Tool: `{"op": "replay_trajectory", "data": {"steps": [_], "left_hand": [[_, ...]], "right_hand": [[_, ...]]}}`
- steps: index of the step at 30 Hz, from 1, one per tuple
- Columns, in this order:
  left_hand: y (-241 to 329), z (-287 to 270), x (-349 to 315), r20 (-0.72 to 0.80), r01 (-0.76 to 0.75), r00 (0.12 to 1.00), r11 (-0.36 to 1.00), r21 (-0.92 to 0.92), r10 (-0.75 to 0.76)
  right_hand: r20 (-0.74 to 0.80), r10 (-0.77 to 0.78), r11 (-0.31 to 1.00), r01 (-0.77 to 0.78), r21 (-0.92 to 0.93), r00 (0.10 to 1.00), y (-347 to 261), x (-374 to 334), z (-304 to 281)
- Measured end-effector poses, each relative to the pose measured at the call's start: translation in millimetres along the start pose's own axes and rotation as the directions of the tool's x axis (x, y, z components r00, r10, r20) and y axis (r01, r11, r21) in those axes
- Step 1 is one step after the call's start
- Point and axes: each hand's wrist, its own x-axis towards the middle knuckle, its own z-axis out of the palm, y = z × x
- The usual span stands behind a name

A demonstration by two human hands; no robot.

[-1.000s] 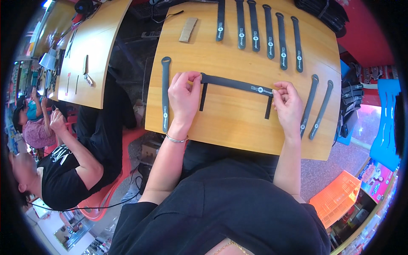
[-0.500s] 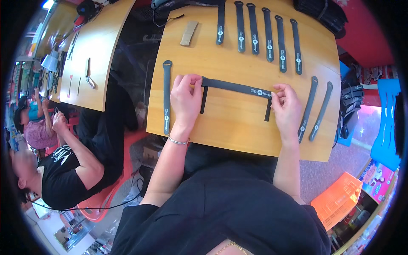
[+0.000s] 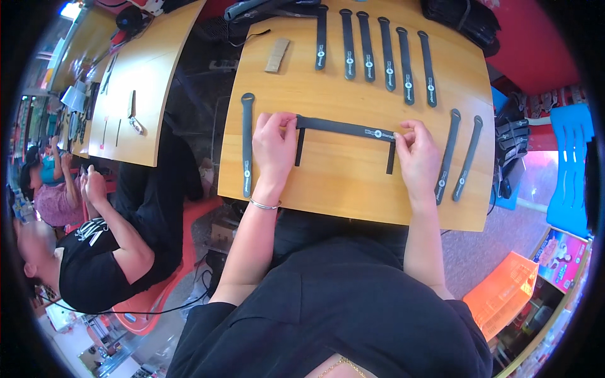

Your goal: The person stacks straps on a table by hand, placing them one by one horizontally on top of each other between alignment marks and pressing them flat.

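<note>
A dark grey hook-and-loop strap (image 3: 340, 128) with a white printed mark stretches crosswise between my hands. Its left end is pinched by my left hand (image 3: 274, 151), thumb against fingers. At the other end, beyond the print, my right hand (image 3: 416, 154) grips it between thumb and fingertips. Below the strap's left end is a short black strip (image 3: 300, 148); another black strip (image 3: 391, 157) is below its right end. I cannot tell whether these strips are attached. One similar strap (image 3: 247, 145) with a slotted end lies left of my left hand.
Several straps (image 3: 365, 47) lie in a row toward the table's far edge, and two more straps (image 3: 448, 154) lie at right. A tan flat piece (image 3: 277, 55) sits far left. Black bundled material (image 3: 466, 22) fills the far right corner. A seated person (image 3: 107, 252) works at left.
Both hands keep their pinch on the strap's ends. The view has shifted slightly, and the right hand sits a little farther left in it.
</note>
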Motion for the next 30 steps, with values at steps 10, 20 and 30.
{"op": "replay_trajectory", "data": {"steps": [10, 20, 30], "left_hand": [[17, -21, -16, 0.046, -0.231, 0.973, 0.969, 0.089, 0.228], [32, -5, -37, 0.516, -0.523, 0.781, 0.819, 0.234, 0.351], [35, -10, -35, 0.575, -0.548, 0.751, 0.792, 0.269, 0.324]], "right_hand": [[-0.151, -0.185, 0.978, 0.197, 0.073, 0.971, 10, 1, -16], [0.372, -0.459, 0.779, 0.567, -0.269, 0.807, -29, -38, 30], [0.361, -0.347, 0.738, 0.489, -0.464, 0.866, 8, -38, -7]]}}
